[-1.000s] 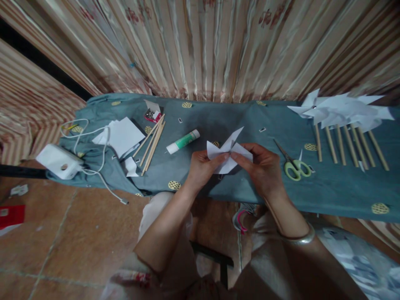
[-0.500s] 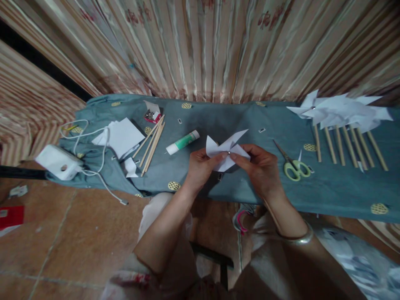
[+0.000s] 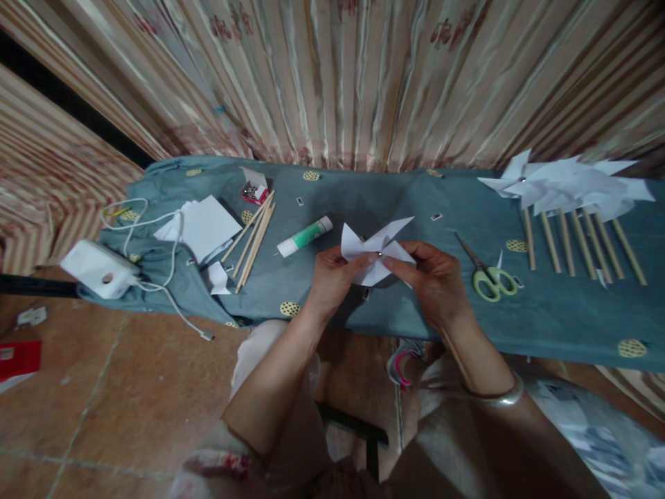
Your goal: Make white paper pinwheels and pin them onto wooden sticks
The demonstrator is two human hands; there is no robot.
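My left hand [image 3: 335,277] and right hand [image 3: 437,281] pinch a white paper pinwheel [image 3: 374,243] at the centre of the frame, one hand on each side of its metal pin [image 3: 379,254]. A glue stick [image 3: 305,236] lies left of centre; scissors [image 3: 487,272] lie right of centre, near my right hand. Stick-mounted pinwheels [image 3: 579,184] lie at upper right.

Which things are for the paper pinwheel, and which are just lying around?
Seem to belong:
- paper pinwheel
- paper sheets
- wooden sticks
- open red box
- scissors
- glue stick
- pinwheels on sticks

Probably just lying around:
- white device
- red item
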